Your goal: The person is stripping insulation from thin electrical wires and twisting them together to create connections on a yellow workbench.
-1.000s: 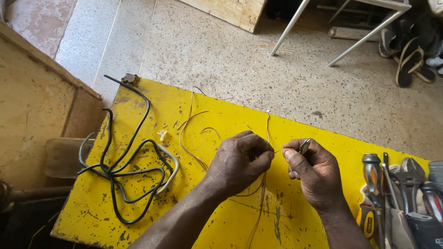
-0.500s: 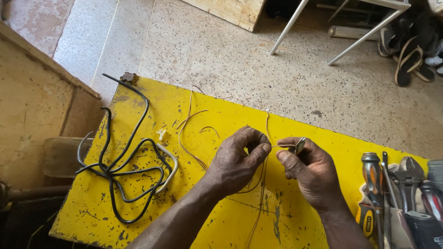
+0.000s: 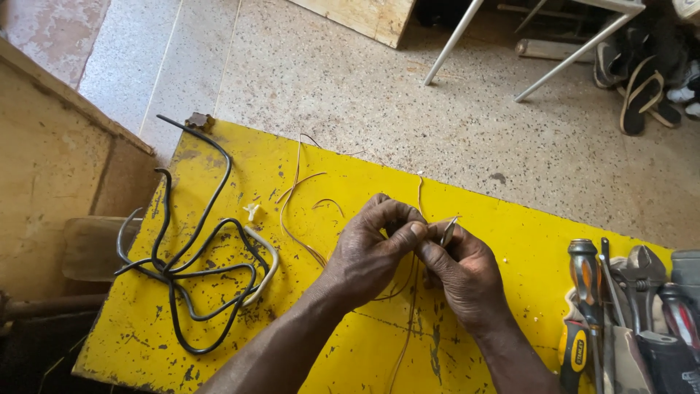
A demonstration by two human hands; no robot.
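My left hand and right hand meet, fingers pinched shut on a thin copper wire trailing below them; a small blade sits beside my fingertips. Stripping looks underway, unfinished.

The left hand and right hand hide where the thin wires meet. The tools run off the right edge; the desk is cropped below.
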